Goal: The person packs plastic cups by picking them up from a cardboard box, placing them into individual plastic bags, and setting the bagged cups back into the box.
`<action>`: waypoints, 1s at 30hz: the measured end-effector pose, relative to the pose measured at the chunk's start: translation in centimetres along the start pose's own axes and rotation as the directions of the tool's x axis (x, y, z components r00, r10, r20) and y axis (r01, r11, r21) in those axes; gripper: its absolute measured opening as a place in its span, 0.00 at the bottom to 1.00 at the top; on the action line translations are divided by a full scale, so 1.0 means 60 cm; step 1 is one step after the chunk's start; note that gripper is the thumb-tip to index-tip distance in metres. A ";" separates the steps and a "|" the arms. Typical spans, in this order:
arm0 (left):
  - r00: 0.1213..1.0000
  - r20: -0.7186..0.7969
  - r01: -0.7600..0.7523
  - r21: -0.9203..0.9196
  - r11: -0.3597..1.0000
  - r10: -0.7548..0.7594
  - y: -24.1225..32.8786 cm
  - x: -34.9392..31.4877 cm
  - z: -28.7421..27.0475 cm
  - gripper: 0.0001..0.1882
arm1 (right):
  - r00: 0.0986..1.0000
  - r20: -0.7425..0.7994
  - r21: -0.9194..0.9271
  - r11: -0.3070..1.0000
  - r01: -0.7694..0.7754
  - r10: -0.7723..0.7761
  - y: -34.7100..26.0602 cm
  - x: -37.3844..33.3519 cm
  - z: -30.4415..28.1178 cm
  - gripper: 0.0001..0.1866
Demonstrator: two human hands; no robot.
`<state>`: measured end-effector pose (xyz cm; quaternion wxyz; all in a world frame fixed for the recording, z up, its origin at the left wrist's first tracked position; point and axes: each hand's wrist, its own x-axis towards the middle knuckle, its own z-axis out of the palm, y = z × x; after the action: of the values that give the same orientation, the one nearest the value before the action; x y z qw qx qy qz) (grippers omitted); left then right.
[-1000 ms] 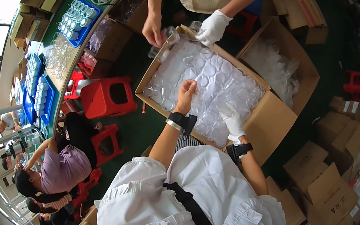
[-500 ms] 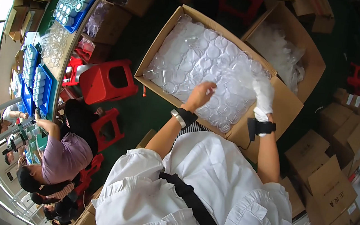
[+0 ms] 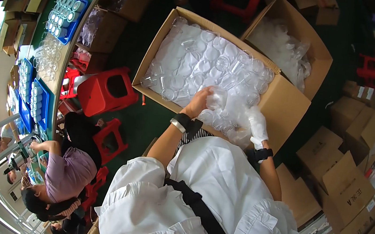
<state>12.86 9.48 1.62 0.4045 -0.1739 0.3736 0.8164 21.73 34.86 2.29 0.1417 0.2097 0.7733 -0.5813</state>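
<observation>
The person's bare left hand (image 3: 197,102) is curled around a small clear plastic cup (image 3: 216,98), pinching it just above the near edge of a large open brown cardboard box (image 3: 288,106) that stands on the green floor (image 3: 149,121). The box is lined with a clear plastic bag (image 3: 239,119) and filled with many more of the same transparent cups lying loose. The right hand (image 3: 258,124), in a white glove, rests on the crumpled bag at the box's near right corner; whether its fingers are gripping the film cannot be told. Both wrists carry black bands. To the left, a red plastic stool (image 3: 106,89) stands beside a long green bench (image 3: 70,54) carrying blue trays (image 3: 66,16) of cups, where a person in a purple top (image 3: 66,172) sits.
</observation>
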 end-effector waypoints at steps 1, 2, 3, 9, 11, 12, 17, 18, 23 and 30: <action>1.000 -0.007 -0.007 0.002 1.000 0.007 0.011 -0.011 0.007 0.19 | 1.000 0.008 0.004 1.000 0.005 -0.005 0.002 0.007 0.009 0.13; 1.000 -0.022 0.014 0.039 0.999 -0.013 0.020 -0.023 0.012 0.20 | 0.960 0.135 -0.220 0.937 0.270 -0.244 0.001 0.018 0.020 0.13; 0.999 -0.038 0.037 0.075 0.997 -0.034 0.026 -0.034 0.017 0.21 | 0.851 0.304 -0.390 0.759 0.522 -0.428 0.001 0.030 0.032 0.14; 0.990 0.002 0.141 0.147 0.979 -0.142 0.041 -0.055 0.025 0.24 | 0.823 0.491 0.515 0.857 -0.010 -0.285 -0.088 0.026 0.108 0.13; 0.997 0.032 0.075 0.027 0.997 -0.076 0.043 -0.058 0.036 0.25 | 0.820 0.572 0.192 0.976 -0.100 -0.029 -0.086 0.034 0.113 0.14; 0.998 0.045 0.042 -0.034 0.999 -0.041 0.042 -0.058 0.039 0.25 | 0.810 0.577 0.019 0.990 -0.142 0.105 -0.085 0.036 0.114 0.15; 0.951 0.124 -0.303 0.180 0.936 0.284 0.021 -0.068 0.034 0.24 | 0.836 0.547 -0.203 0.962 0.179 -0.040 -0.115 0.029 0.119 0.13; 0.932 0.157 -0.358 0.250 0.900 0.327 0.017 -0.068 0.025 0.22 | 0.849 0.520 -0.065 0.987 0.147 -0.092 -0.134 0.024 0.122 0.13; 0.939 0.059 -0.344 0.184 0.921 0.339 0.024 -0.062 0.032 0.16 | 0.829 0.525 0.237 0.969 0.076 -0.194 -0.145 0.027 0.099 0.12; 0.871 -0.335 -0.315 0.177 0.932 0.358 0.011 0.010 -0.018 0.09 | 0.855 0.511 0.195 0.981 -0.013 -0.091 -0.148 0.038 0.079 0.10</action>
<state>11.94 8.74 0.90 0.1897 -0.2296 0.5132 0.8049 15.28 28.59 7.31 0.3117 0.0426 0.6514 -0.6905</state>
